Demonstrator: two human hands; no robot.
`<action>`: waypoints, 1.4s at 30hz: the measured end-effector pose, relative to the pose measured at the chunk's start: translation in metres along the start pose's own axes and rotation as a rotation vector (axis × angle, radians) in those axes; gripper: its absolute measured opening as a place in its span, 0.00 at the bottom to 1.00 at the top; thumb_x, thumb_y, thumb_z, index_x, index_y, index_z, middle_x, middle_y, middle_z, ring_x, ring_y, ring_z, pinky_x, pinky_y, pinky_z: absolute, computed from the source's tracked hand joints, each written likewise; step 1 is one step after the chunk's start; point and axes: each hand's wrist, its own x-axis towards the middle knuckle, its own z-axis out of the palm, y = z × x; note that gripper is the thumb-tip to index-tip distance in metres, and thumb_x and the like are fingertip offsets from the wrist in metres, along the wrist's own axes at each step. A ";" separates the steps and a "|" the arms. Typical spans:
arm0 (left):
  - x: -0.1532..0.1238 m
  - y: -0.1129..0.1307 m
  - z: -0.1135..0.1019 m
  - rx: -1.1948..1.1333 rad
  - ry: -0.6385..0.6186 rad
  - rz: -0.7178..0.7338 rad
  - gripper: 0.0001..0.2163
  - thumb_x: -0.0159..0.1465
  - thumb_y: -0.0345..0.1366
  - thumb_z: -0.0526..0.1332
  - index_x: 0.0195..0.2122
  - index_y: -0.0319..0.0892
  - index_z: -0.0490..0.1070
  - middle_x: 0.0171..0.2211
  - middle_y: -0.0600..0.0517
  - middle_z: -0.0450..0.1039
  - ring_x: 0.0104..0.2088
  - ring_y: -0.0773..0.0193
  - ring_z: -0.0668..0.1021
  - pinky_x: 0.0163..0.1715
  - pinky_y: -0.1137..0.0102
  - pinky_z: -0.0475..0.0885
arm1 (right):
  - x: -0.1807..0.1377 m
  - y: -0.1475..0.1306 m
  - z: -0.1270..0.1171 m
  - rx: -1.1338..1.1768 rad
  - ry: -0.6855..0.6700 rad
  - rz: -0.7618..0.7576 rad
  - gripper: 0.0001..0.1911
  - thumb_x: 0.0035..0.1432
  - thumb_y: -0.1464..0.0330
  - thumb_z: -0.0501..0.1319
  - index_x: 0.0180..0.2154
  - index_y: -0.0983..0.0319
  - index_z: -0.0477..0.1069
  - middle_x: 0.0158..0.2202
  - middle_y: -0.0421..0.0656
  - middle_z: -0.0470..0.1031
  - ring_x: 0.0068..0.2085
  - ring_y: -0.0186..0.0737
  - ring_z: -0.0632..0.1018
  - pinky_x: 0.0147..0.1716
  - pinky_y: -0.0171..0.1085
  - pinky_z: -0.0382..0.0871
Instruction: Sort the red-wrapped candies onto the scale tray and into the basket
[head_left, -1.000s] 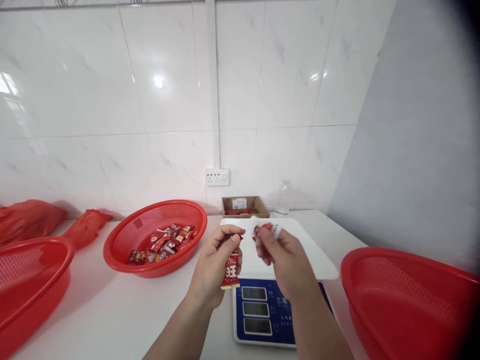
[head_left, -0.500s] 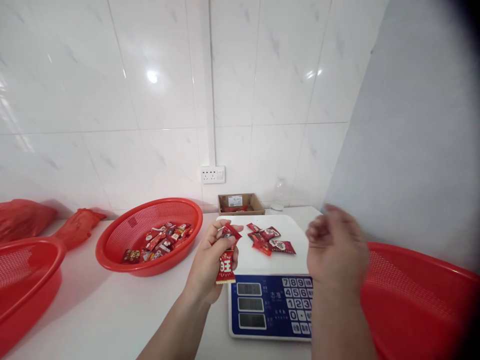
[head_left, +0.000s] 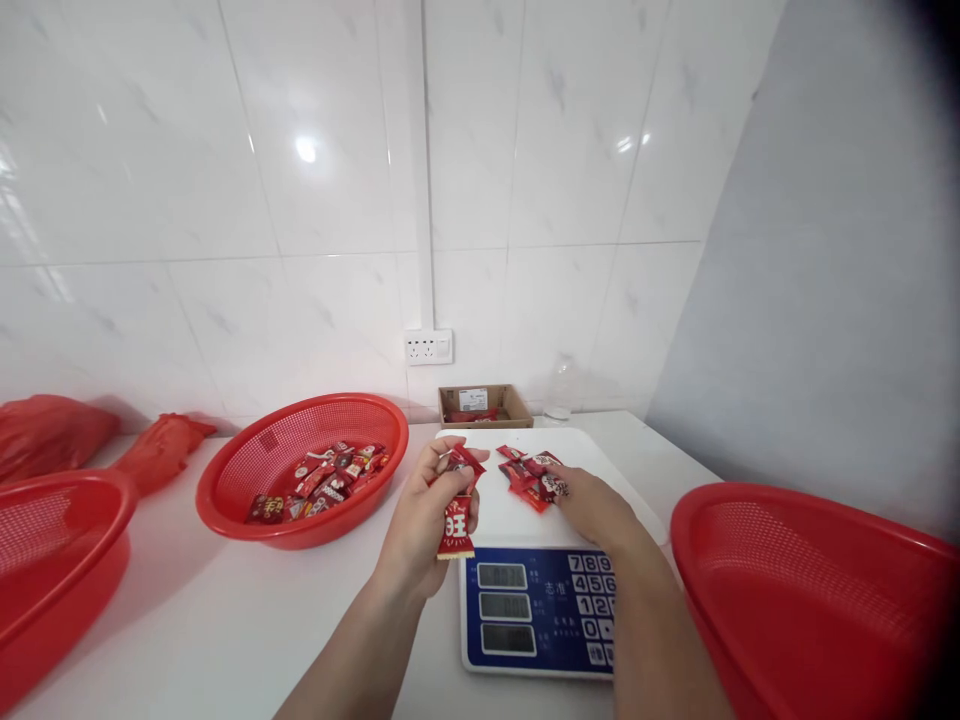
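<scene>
My left hand is closed round red wrapped candies, the thumb pressing on them; one wrapper with white print hangs below the fingers. It is over the left edge of the digital scale. On the scale's white pan lies a small pile of dark red wrapped candies. My right hand reaches to the right side of that pile, its fingertips closed on the edge of a wrapped candy with white lettering. Its forearm covers part of the keypad.
A red basket with several mixed candies stands on the left. Another red basket is at the far left, a red tub on the right. Behind are red bags, a cardboard box and a clear jar.
My right hand has come down and left from above the scale's right side to the candy pile and closed on a candy. My left hand still holds its candies.
</scene>
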 end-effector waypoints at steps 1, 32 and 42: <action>0.001 -0.001 -0.001 0.007 0.008 0.004 0.12 0.54 0.31 0.61 0.40 0.44 0.63 0.42 0.51 0.71 0.18 0.77 0.67 0.15 0.78 0.60 | 0.001 0.001 0.001 0.002 0.017 -0.002 0.26 0.54 0.74 0.52 0.55 0.58 0.64 0.53 0.49 0.69 0.52 0.49 0.70 0.46 0.43 0.63; 0.020 -0.038 -0.014 0.455 -0.114 0.102 0.13 0.58 0.46 0.58 0.29 0.41 0.67 0.24 0.56 0.63 0.22 0.72 0.65 0.24 0.75 0.62 | -0.026 -0.075 -0.007 0.665 0.429 -0.448 0.22 0.57 0.57 0.53 0.16 0.59 0.51 0.19 0.36 0.59 0.24 0.33 0.64 0.26 0.34 0.58; 0.026 -0.027 -0.020 0.201 0.083 0.089 0.14 0.54 0.47 0.62 0.31 0.41 0.70 0.27 0.52 0.73 0.28 0.66 0.74 0.30 0.73 0.69 | -0.006 -0.032 -0.003 0.427 0.294 -0.090 0.19 0.55 0.59 0.53 0.45 0.60 0.70 0.45 0.47 0.73 0.44 0.45 0.73 0.43 0.42 0.65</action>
